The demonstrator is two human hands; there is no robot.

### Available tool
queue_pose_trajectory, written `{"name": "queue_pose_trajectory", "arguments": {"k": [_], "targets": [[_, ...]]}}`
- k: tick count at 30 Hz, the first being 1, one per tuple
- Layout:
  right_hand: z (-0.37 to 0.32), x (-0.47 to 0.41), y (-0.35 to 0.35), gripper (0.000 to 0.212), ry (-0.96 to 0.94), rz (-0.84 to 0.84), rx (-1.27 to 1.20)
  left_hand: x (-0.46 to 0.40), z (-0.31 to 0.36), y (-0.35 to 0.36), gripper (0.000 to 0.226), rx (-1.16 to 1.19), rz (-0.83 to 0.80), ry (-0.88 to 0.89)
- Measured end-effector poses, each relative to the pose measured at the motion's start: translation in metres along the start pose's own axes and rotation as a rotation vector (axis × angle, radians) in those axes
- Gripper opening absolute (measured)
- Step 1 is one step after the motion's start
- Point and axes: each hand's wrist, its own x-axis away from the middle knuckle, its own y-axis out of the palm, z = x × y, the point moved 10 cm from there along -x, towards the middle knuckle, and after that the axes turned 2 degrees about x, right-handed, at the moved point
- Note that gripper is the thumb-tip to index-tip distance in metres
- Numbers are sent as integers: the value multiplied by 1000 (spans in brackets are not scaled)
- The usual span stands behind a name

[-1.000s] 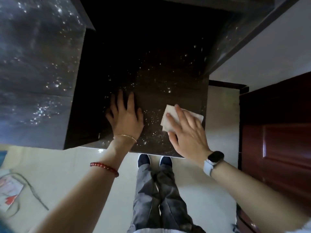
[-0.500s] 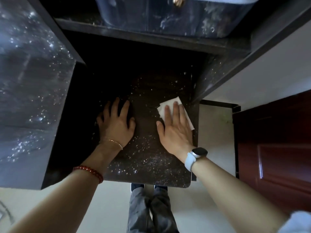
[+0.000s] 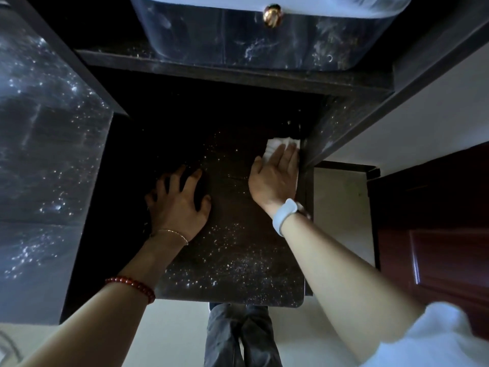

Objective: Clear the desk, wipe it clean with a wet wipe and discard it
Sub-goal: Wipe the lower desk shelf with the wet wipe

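Note:
The dark, speckled desk top [image 3: 232, 260] lies below me, dusty with pale specks. My right hand [image 3: 275, 176] lies flat on a white wet wipe [image 3: 275, 145], pressing it on the desk at the far right, against the right side panel. Only the wipe's far edge shows past my fingertips. My left hand [image 3: 180, 202] rests on the desk to the left, fingers spread, holding nothing.
A dark cabinet side [image 3: 47, 168] rises at the left, and a side panel [image 3: 344, 123] walls the desk on the right. Above the back sits a shelf with a drawer and brass knob [image 3: 272, 14]. A red-brown door [image 3: 436, 221] stands right. My legs [image 3: 240, 337] show below the front edge.
My right hand has slid the wipe away from me and to the right, up to the side panel. My left hand stayed planted on the desk. My head has tilted up.

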Motion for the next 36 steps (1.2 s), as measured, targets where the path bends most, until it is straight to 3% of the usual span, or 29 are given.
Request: {"name": "queue_pose_trajectory", "arguments": {"k": [4, 10, 14, 16, 20, 23, 29, 32, 36], "targets": [[-2, -20, -7, 64, -47, 0, 22, 0, -4, 6, 55, -10, 2, 15], [-17, -67, -22, 61, 0, -66, -133, 0, -6, 9, 65, -14, -4, 22], [-49, -31, -2, 57, -373, -46, 45, 0, -7, 9, 66, -12, 22, 21], [-54, -16, 10, 57, -451, -89, 54, 1, -7, 9, 72, -18, 34, 27], [-23, -51, -12, 57, -174, -30, -29, 1, -7, 9, 67, -13, 13, 27], [-8, -68, -20, 58, 32, -80, -183, 1, -8, 9, 66, -6, 32, 31], [-21, -73, -25, 69, 102, 13, -180, 1, -11, 11, 67, -19, 4, 47], [-21, -74, -26, 66, -1, 136, -78, 1, -10, 12, 66, -17, 2, 60], [-47, -45, -8, 54, -374, 148, 73, 2, -10, 12, 68, -13, 41, 75]]}}
